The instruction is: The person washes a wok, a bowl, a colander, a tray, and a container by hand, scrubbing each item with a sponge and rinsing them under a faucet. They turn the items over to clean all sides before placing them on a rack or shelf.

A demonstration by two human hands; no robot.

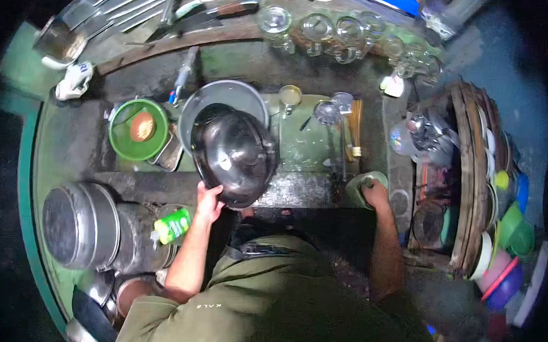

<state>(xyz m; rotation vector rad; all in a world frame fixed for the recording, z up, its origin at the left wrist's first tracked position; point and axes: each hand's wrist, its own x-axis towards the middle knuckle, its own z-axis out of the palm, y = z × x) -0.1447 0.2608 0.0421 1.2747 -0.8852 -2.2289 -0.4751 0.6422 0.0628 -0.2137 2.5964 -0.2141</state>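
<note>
My left hand (208, 201) grips the near rim of a big, dark, shiny round pan (240, 160), tilted over the sink-side ledge. Behind the pan, and partly covered by it, sits a grey plastic basin (194, 99). Off to the right, my right hand (375, 194) reaches into a small pale-green bowl (354, 191). Its fingers are closed around something dark that I cannot make out.
A green basin (117, 141) holds a brown bowl (143, 127). Large metal pots (76, 225) and a green bottle (173, 226) stand at left. Glass mugs (316, 28) line the back ledge. A wooden rack (465, 181) with dishes rises at right.
</note>
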